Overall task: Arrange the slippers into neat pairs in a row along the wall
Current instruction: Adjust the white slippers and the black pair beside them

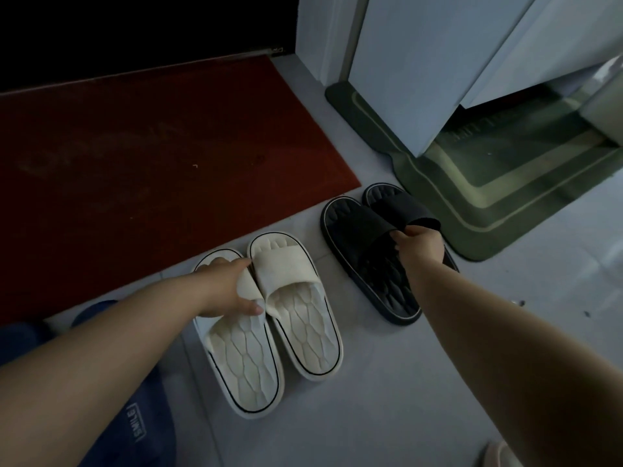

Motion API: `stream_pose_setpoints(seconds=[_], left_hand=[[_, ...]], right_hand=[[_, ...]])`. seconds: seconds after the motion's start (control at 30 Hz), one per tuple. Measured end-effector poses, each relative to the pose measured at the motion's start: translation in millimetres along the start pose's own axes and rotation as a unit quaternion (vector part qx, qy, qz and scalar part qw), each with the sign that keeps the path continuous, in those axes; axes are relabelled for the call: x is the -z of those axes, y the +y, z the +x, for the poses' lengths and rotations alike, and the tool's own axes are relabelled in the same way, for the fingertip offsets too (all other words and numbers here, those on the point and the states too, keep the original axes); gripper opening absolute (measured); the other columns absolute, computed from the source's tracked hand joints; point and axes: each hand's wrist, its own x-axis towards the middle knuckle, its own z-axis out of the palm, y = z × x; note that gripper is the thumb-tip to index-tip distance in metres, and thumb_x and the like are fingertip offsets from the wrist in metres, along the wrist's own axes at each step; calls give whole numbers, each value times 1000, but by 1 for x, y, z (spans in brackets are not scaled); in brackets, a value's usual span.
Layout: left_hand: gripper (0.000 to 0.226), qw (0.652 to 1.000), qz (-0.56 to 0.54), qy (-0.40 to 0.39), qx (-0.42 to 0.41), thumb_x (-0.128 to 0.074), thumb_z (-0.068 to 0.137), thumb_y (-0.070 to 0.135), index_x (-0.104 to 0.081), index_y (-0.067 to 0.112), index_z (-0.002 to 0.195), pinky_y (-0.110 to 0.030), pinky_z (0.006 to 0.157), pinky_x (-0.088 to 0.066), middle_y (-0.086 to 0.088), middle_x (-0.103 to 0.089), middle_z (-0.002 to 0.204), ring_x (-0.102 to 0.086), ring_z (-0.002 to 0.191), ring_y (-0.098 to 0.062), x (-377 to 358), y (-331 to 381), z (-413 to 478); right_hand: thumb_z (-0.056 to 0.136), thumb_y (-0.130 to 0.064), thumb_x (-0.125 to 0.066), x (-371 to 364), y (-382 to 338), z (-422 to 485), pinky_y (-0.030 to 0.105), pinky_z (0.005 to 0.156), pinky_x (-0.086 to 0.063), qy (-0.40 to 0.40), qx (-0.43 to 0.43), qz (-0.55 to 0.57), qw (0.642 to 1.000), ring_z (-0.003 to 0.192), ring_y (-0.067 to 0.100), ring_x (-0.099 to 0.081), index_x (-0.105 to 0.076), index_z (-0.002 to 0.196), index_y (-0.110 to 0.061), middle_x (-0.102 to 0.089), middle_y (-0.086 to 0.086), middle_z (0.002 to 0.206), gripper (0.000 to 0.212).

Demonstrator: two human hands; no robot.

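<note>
Two cream slippers lie side by side on the pale floor, toes toward the red mat. My left hand [226,291] grips the strap of the left cream slipper [246,365], thumb at its inner edge; the right cream slipper [303,332] touches it. Two black slippers sit side by side to the right. My right hand [419,244] pinches the straps where the left black slipper [357,227] and the right black slipper [401,203] meet. The right black slipper's heel is hidden behind my forearm.
A red doormat [151,146] lies at the back left before a dark doorway. A green mat [488,197] spreads at the right under a white door [421,62]. A blue slipper with lettering [141,429] is at the bottom left, a pink object [499,456] at the bottom right.
</note>
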Motion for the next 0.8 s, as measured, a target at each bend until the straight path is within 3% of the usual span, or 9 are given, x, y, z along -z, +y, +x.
stream_pose_setpoints(seconds=[0.07, 0.13, 0.23, 0.27, 0.33, 0.4, 0.47, 0.6, 0.8], left_hand=[[103, 1000, 1, 2, -6, -68, 70, 57, -7, 30, 149, -44, 115, -31, -7, -17, 157, -24, 142, -28, 0, -2, 0], [108, 1000, 0, -3, -20, -71, 67, 57, -6, 30, 149, -44, 116, -29, -6, -16, 157, -22, 143, -27, 2, -4, -2], [114, 999, 11, -11, -30, -75, 65, 53, -2, 29, 149, -42, 116, -29, -5, -17, 157, -23, 143, -26, 6, -9, -6], [116, 999, 22, -5, -28, -76, 64, 52, -2, 28, 149, -41, 115, -31, -6, -20, 156, -26, 142, -27, 6, -12, -5], [114, 999, 49, 12, -4, -78, 65, 47, -5, 21, 149, -41, 110, -38, -8, -28, 153, -34, 137, -28, 4, -18, -2], [103, 998, 57, 9, 29, -75, 72, 40, -10, 15, 149, -39, 105, -43, -11, -34, 149, -43, 130, -29, -1, -21, -1], [98, 999, 36, 15, 38, -72, 76, 37, -10, 15, 149, -37, 105, -43, -10, -33, 151, -43, 131, -28, -7, -21, -3], [97, 997, -13, 70, 27, -72, 75, 41, -14, 16, 149, -39, 111, -36, -8, -26, 154, -32, 139, -29, -10, -23, -3], [99, 996, -22, 85, 14, -71, 75, 44, -11, 17, 149, -38, 113, -33, -8, -20, 156, -27, 141, -29, -14, -24, -5]], right_hand=[[84, -26, -65, 1, 2, -3, 31, 86, -44, 1, -3, 9, 1000, 103, 29, -62, -64, 109, -18, -68, 9, 109, 26], [87, -20, -62, 0, -2, -15, 33, 93, -43, 12, 2, 5, 1000, 115, 31, -56, -52, 129, -11, -59, 12, 127, 44], [85, -11, -58, -11, -13, -56, 36, 91, -42, 53, 66, -15, 996, 113, 33, -52, -42, 127, -11, -40, 13, 134, 45], [83, -12, -60, -18, -15, -72, 35, 88, -43, 27, 122, -39, 991, 110, 31, -52, -43, 123, -13, -41, 10, 130, 44], [79, -22, -65, -33, -13, -103, 34, 87, -45, -115, 227, -103, 962, 110, 23, -50, -43, 125, -20, -43, 4, 124, 51], [75, -31, -68, -46, -9, -123, 37, 92, -45, -256, 286, -230, 894, 118, 23, -45, -36, 134, -27, -39, 2, 133, 67], [75, -28, -68, -54, -4, -131, 38, 94, -46, -290, 303, -311, 853, 124, 26, -42, -26, 139, -32, -34, 3, 142, 76], [89, -8, -50, -57, -6, -125, 35, 89, -47, -231, 289, -272, 888, 119, 27, -52, -27, 143, -31, -40, 6, 144, 63], [89, 2, -42, -57, -2, -121, 29, 87, -43, -212, 287, -266, 896, 118, 28, -54, -37, 138, -28, -45, 6, 140, 57]])
